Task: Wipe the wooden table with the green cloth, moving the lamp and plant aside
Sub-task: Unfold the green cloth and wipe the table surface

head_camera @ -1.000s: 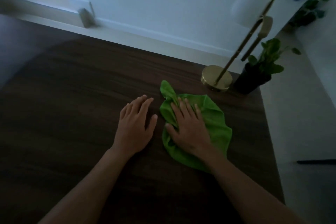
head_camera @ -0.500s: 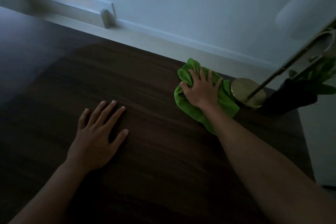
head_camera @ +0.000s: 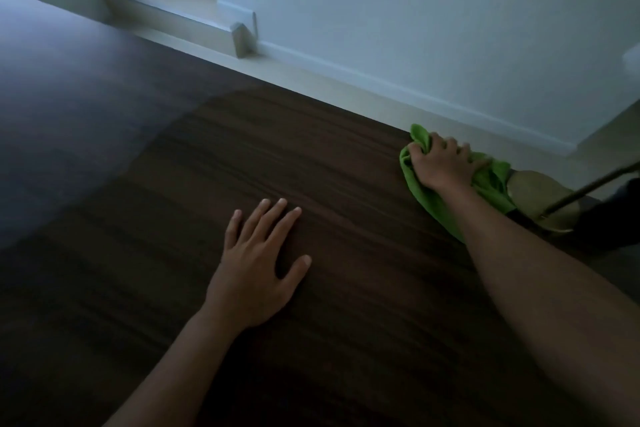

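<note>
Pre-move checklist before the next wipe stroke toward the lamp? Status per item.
1. Right hand has the green cloth bunched under it: ok.
2. Cloth pressed on the wooden table, at its far edge: ok.
3. Left hand flat on the table, fingers spread, holding nothing: ok.
4. Lamp base moved aside: not ok, it sits right beside the cloth, in the stroke's path.
5. Cloth apart from the lamp base: cannot tell, the two meet or overlap in this view.
6. Plant pot clear of the lamp: cannot tell, dark and cut off by the frame edge.
</note>
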A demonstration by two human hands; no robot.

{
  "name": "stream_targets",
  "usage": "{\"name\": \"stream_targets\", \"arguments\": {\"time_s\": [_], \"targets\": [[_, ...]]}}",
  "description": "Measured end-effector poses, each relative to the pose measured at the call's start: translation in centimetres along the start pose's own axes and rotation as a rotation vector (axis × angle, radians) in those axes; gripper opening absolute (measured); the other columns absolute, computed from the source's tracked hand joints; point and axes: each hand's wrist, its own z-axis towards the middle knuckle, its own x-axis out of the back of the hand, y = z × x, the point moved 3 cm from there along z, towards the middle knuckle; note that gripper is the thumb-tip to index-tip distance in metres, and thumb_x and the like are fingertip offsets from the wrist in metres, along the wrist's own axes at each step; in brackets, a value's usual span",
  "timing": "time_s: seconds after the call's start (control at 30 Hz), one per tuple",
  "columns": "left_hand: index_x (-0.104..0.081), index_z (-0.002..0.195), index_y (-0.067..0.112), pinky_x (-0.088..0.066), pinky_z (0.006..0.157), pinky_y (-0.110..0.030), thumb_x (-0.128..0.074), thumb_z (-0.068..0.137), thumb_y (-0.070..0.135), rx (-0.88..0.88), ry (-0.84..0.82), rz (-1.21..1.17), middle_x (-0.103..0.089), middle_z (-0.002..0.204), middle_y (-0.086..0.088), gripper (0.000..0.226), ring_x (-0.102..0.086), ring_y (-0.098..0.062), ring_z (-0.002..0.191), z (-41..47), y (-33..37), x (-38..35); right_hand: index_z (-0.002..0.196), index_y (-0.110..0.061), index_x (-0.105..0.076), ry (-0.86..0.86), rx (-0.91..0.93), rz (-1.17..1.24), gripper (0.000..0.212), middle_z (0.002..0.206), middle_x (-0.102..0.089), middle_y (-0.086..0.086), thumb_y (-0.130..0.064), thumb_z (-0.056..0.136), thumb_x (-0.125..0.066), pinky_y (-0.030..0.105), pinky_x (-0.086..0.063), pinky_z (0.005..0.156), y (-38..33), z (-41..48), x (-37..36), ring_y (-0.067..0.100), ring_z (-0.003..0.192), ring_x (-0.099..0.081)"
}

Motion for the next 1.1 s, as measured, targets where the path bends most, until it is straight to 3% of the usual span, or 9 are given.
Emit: {"name": "stream_targets", "arguments": {"time_s": [0.07, 0.13, 0.37, 0.5, 0.63, 0.73, 0.9, 1.0, 1.1], "targets": [[-0.013, 0.151, 0.043, 0.002, 0.119, -0.035, -0.031, 0.085, 0.069, 0.047, 0.015, -0.169, 0.001, 0.16, 0.02, 0.073, 0.009, -0.001, 0.147, -0.7, -1.9, 1.2, 0.153, -0.02, -0.014, 0.009, -0.006, 0.005, 0.079, 0.16, -0.011, 0.014, -0.067, 0.09, -0.01, 0.069, 0.001, 0.11, -3.2, -0.3, -0.4, 0.04, 0.146, -0.004], [-0.015, 0.151, 0.043, 0.001, 0.12, -0.035, -0.027, 0.084, 0.071, 0.064, 0.02, -0.047, 0.0, 0.161, 0.018, 0.074, 0.01, -0.001, 0.147, -2.0, -4.9, 2.2, 0.153, -0.015, -0.013, 0.04, 0.103, 0.001, 0.08, 0.161, -0.009, 0.016, -0.065, 0.091, -0.013, 0.066, 0.0, 0.113, -7.7, -1.2, -1.3, 0.039, 0.146, -0.003], [0.001, 0.152, 0.042, 0.007, 0.121, -0.043, -0.016, 0.09, 0.073, 0.065, -0.028, 0.252, 0.013, 0.162, 0.014, 0.072, 0.023, -0.008, 0.146, -3.2, -8.6, 3.1, 0.15, -0.02, -0.027, 0.074, 0.844, 0.08, 0.069, 0.161, -0.018, 0.004, -0.057, 0.093, -0.036, 0.044, -0.005, 0.119, -22.2, -4.2, -2.5, 0.021, 0.148, -0.01], [-0.006, 0.154, 0.039, 0.001, 0.12, -0.046, -0.021, 0.091, 0.071, 0.068, -0.003, 0.233, 0.006, 0.163, 0.012, 0.072, 0.016, -0.01, 0.148, -3.1, -8.4, 3.1, 0.151, -0.033, -0.018, 0.002, 0.765, 0.007, 0.07, 0.163, -0.004, 0.003, -0.066, 0.091, -0.029, 0.05, 0.001, 0.118, -26.0, 0.5, -2.5, 0.028, 0.149, 0.001], [-0.005, 0.154, 0.039, 0.0, 0.12, -0.048, -0.021, 0.091, 0.072, 0.062, 0.0, 0.237, 0.008, 0.163, 0.012, 0.073, 0.018, -0.01, 0.148, -2.9, -8.5, 2.9, 0.153, -0.024, -0.012, 0.006, 0.695, 0.011, 0.076, 0.162, -0.006, 0.007, -0.065, 0.091, -0.024, 0.05, -0.003, 0.119, -32.3, 1.4, -2.8, 0.028, 0.148, -0.004], [-0.007, 0.154, 0.039, -0.002, 0.12, -0.05, -0.022, 0.09, 0.072, 0.059, -0.009, 0.235, 0.006, 0.163, 0.012, 0.073, 0.016, -0.011, 0.148, -2.6, -8.5, 2.9, 0.152, -0.022, -0.02, 0.034, 0.867, 0.051, 0.071, 0.161, -0.015, 0.006, -0.059, 0.093, -0.033, 0.044, -0.006, 0.119, -35.4, -2.5, -2.3, 0.025, 0.148, -0.01], [-0.014, 0.154, 0.037, -0.003, 0.12, -0.051, -0.025, 0.091, 0.071, 0.063, -0.01, 0.23, 0.0, 0.163, 0.012, 0.072, 0.013, -0.012, 0.149, -2.8, -8.6, 3.0, 0.127, -0.021, -0.057, 0.001, 1.312, 0.259, 0.051, 0.135, -0.056, 0.004, -0.045, 0.082, -0.053, 0.04, -0.035, 0.106, -32.2, -11.1, -2.9, 0.023, 0.126, -0.048], [-0.012, 0.154, 0.037, -0.001, 0.12, -0.05, -0.024, 0.091, 0.071, 0.056, -0.004, 0.213, 0.002, 0.164, 0.011, 0.073, 0.015, -0.012, 0.149, -2.7, -8.6, 3.0, 0.129, -0.019, -0.054, 0.023, 1.196, 0.268, 0.066, 0.138, -0.05, 0.007, -0.059, 0.076, -0.047, 0.039, -0.03, 0.107, -28.8, -8.5, -2.8, 0.028, 0.128, -0.044], [-0.006, 0.154, 0.036, 0.004, 0.12, -0.05, -0.021, 0.091, 0.071, 0.053, -0.009, 0.201, 0.006, 0.163, 0.01, 0.074, 0.019, -0.012, 0.148, -2.9, -8.7, 2.9, 0.153, -0.018, -0.015, -0.011, 0.83, 0.076, 0.096, 0.162, -0.008, 0.006, -0.077, 0.08, -0.037, 0.046, -0.008, 0.119, -28.5, -3.5, -3.2, 0.025, 0.148, -0.008]]}}
